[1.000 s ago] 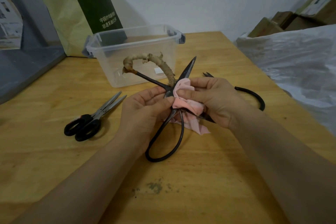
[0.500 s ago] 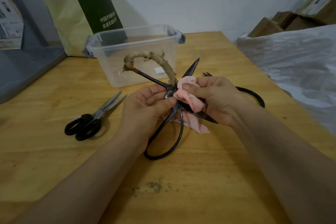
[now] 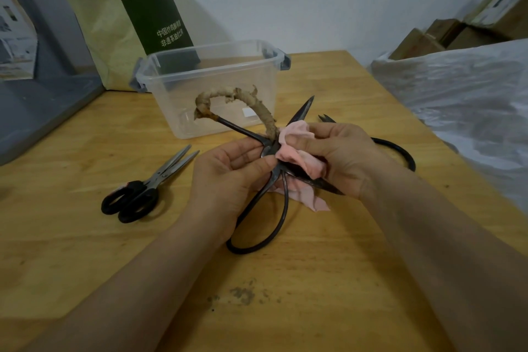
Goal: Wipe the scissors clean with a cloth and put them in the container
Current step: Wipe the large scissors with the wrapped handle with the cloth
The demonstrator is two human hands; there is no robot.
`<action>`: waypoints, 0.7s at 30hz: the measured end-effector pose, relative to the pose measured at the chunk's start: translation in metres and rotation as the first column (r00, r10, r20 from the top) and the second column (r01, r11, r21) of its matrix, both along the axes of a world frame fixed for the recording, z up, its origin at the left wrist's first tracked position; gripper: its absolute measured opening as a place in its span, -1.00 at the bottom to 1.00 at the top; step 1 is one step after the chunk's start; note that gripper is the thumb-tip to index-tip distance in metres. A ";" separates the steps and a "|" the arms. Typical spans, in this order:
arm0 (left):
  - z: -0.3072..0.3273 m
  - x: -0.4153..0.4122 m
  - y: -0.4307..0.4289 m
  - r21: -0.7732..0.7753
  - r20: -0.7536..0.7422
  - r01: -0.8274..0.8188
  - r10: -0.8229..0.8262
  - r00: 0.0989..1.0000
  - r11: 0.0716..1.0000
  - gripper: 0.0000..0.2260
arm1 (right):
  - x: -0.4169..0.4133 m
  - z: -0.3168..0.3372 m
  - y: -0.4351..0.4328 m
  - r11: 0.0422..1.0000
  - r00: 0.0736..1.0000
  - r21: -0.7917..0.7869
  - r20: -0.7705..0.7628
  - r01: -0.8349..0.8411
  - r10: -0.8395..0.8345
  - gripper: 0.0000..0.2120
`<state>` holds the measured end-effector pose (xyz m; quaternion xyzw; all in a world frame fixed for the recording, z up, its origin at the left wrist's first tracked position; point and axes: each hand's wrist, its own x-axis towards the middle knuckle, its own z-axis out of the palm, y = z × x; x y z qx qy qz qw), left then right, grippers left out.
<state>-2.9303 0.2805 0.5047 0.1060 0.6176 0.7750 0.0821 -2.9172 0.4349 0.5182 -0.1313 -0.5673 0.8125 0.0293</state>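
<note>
Grips the large scissors (image 3: 269, 149) at the pivot with the left hand (image 3: 228, 177), thumb on top and fingers curled beneath, and holds them just above the wooden table (image 3: 314, 280). Pinches the pink cloth (image 3: 297, 148) in the right hand (image 3: 343, 157), bunched against a blade just beside the pivot, with a loose corner trailing down under the scissors. Brings the two hands close together at the pivot; cannot tell whether touching. Holds the scissors with blades spread wide, one tip up and away toward the container (image 3: 177, 100), the other low, out below the right wrist. Shows a tan wrapping (image 3: 237, 98) round the far handle loop, arched in front of the container's wall, and a bare black near loop low over the wood. Beyond the hands, on the table: the clear plastic container, upright, open-topped, with grey clasps at its ends. Left of the left hand, flat on the table: small scissors (image 3: 143, 194) with black handles, closed, tips toward the container. Behind the right hand, partly hidden: a third pair (image 3: 400, 151), black, only a tip and part of a handle loop in view. At the back left, against the wall: a yellow-and-green paper bag (image 3: 128, 23). On the right: a white plastic sheet (image 3: 471, 94) and cardboard boxes (image 3: 457, 34).
</note>
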 end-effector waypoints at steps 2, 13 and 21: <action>0.000 0.000 0.000 -0.022 -0.001 -0.017 0.017 1.000 1.000 -0.72 | 0.002 0.002 0.005 1.000 0.999 0.008 0.040 -0.020 0.019 -0.61; 0.003 0.004 0.000 0.000 -0.039 0.001 -0.001 0.999 1.000 -0.73 | 0.005 0.005 -0.002 0.827 0.992 0.549 -0.040 0.120 -0.117 -0.87; 0.007 0.007 -0.001 0.025 -0.006 -0.006 0.006 1.000 1.000 -0.78 | 0.005 0.010 0.015 0.991 0.993 -0.097 0.055 -0.094 0.100 -0.91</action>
